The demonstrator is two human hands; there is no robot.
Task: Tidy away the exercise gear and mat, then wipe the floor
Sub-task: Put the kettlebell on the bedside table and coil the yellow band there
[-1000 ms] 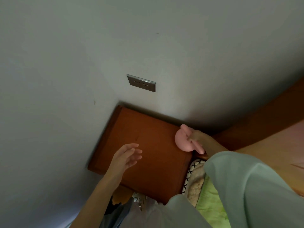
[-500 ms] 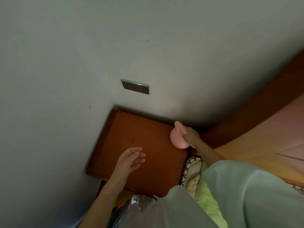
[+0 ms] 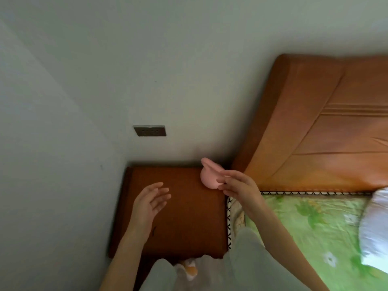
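The right hand (image 3: 237, 184) held a small pink weight (image 3: 210, 175) at the back right corner of the bedside surface (image 3: 184, 217), its fingers and thumb pinched round the near side of the pink thing. The weight was rounded below with a stubby knob sticking up and to the left; whether it rested on the wood or hung just above it could not be told. The left hand (image 3: 150, 201) hovered over the middle of the same surface, palm turned inward, fingers straight and spread, holding nothing. It was well to the left of the weight and apart from it.

The surface was a reddish-brown wooden cabinet top set in the corner of the room, against a pale wall (image 3: 147, 59) with a grey socket plate (image 3: 150, 130) above it. Just to the right stood a bed with a padded orange-brown headboard (image 3: 325, 122), a green flowered sheet (image 3: 304, 223) and a white pillow (image 3: 375, 227) at the far right edge.
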